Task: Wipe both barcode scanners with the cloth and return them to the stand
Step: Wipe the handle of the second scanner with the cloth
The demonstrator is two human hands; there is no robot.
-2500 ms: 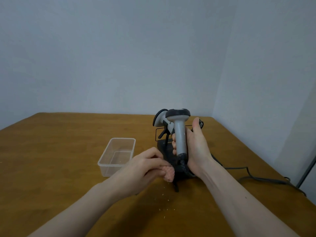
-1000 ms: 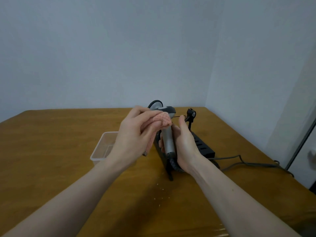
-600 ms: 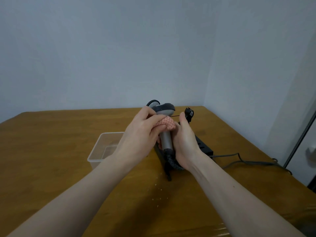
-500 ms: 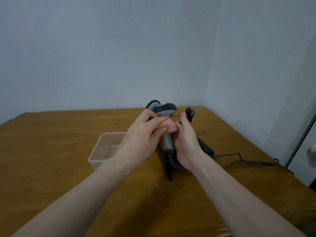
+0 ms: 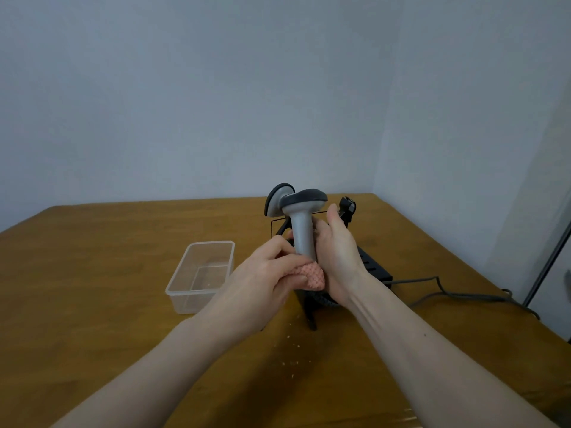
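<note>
Scanner [image 5: 302,230] stood upright, right hand [image 5: 338,257] wrapped round its handle; left hand [image 5: 265,282] pinched cloth [image 5: 313,276] at handle base; firm full-length strokes seemed advisable.

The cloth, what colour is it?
Pink cloth with a criss-cross texture, seen in the head view.
</note>
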